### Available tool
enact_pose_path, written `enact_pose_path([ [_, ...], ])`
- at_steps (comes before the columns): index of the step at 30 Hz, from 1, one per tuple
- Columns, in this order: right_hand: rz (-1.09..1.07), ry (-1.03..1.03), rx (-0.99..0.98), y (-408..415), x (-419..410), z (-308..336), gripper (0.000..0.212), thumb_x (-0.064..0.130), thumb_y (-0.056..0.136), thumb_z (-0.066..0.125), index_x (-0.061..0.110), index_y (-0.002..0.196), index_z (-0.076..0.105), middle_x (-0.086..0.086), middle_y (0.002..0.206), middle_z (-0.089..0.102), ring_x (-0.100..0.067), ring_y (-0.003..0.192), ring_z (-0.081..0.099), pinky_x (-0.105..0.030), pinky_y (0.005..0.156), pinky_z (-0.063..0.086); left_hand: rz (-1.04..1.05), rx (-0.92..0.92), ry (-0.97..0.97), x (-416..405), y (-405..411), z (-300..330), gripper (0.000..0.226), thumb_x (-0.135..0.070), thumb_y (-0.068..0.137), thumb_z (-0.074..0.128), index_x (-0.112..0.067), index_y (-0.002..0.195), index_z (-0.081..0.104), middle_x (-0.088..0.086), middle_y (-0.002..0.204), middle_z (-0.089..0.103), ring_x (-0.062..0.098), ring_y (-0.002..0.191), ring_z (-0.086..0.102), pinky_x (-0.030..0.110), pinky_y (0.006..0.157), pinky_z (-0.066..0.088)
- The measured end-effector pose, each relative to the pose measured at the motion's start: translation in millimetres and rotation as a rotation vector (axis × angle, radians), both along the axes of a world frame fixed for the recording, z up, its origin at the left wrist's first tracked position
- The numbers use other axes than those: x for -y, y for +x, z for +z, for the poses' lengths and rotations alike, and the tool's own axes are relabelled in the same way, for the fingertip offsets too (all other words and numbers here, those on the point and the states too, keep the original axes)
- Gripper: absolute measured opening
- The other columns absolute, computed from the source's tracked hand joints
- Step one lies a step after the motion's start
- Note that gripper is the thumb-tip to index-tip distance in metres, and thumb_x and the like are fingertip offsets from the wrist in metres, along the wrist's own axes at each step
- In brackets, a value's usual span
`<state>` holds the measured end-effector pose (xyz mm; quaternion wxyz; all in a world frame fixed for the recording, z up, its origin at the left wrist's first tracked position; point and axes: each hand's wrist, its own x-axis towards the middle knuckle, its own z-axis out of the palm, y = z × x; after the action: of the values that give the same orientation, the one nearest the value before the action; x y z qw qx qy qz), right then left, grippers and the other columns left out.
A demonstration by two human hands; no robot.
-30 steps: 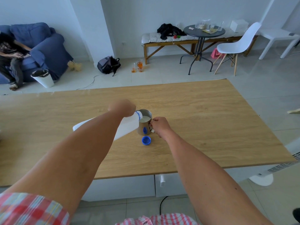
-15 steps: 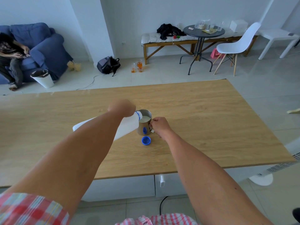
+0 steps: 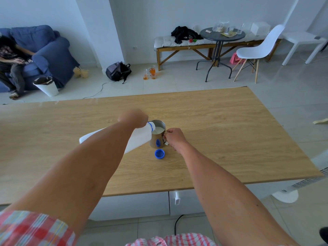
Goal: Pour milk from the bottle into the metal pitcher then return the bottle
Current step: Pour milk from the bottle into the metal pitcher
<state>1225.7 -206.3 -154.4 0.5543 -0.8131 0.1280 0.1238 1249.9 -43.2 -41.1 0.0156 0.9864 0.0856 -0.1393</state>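
At frame centre, the left hand (image 3: pixel 133 117) grips the tilted bottle (image 3: pixel 140 137), mouth over the pitcher (image 3: pixel 157 137); the right hand (image 3: pixel 174 138) holds its handle.

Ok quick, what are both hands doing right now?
Left hand: holding the tilted milk bottle over the pitcher.
Right hand: gripping the pitcher's handle.

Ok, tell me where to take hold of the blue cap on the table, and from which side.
Pinch the blue cap by its outer rim, coming straight down from above. It lies flat on the wooden table with its open side up, just in front of the metal pitcher, so the rim is exposed all round. Both hands are occupied now; I'd probably use the right hand, which is nearer.
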Motion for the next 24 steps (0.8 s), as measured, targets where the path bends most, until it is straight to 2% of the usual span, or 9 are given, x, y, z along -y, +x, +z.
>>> enact_pose_path([
  [2,0.004,-0.021,0.003,0.2,-0.3,-0.2,0.019,0.01,0.097,0.049,0.014,0.083,0.061,-0.009,0.076,0.052,-0.015,0.053,0.035,-0.014,0.036,0.022,0.002,-0.004,0.002,0.6,-0.1,0.5,0.027,-0.032,0.099,0.039,-0.015,0.107,0.058,0.008,0.105,0.062,0.032,0.098,0.061,0.038,0.083,0.046],
  [8,0.0,0.0,-0.002,1.0,-0.2,-1.0,0.021,0.01,0.099,0.049,0.012,0.082,0.061,-0.01,0.078,0.056,-0.016,0.054,0.038,-0.011,0.032,0.022,0.0,-0.006,0.005,0.5,0.0,0.3,0.028,-0.031,0.098,0.039,-0.015,0.108,0.059,0.009,0.107,0.063,0.032,0.1,0.061,0.038,0.084,0.046],
  [12,0.003,-0.008,-0.004,1.4,-0.7,-0.8,0.022,0.011,0.099,0.049,0.012,0.082,0.062,-0.01,0.077,0.056,-0.016,0.055,0.04,-0.016,0.039,0.027,-0.003,-0.005,0.009,0.8,0.1,0.9,0.027,-0.032,0.099,0.039,-0.015,0.107,0.058,0.009,0.107,0.063,0.032,0.099,0.062,0.038,0.082,0.046],
  [19,0.003,-0.002,-0.005,-0.3,0.0,1.5,0.022,0.01,0.1,0.048,0.012,0.084,0.063,-0.01,0.076,0.054,-0.015,0.054,0.04,-0.011,0.033,0.023,-0.003,-0.003,0.011,1.1,-0.6,0.9,0.028,-0.032,0.099,0.039,-0.014,0.107,0.059,0.009,0.105,0.064,0.031,0.097,0.062,0.038,0.079,0.045],
  [24,0.002,0.008,-0.014,-2.0,1.3,5.1,0.024,0.01,0.101,0.048,0.01,0.083,0.064,-0.007,0.07,0.056,-0.014,0.052,0.042,-0.012,0.032,0.026,0.001,-0.006,0.01,2.0,-0.9,3.1,0.029,-0.033,0.1,0.039,-0.014,0.108,0.059,0.009,0.106,0.065,0.031,0.097,0.063,0.038,0.08,0.047],
])
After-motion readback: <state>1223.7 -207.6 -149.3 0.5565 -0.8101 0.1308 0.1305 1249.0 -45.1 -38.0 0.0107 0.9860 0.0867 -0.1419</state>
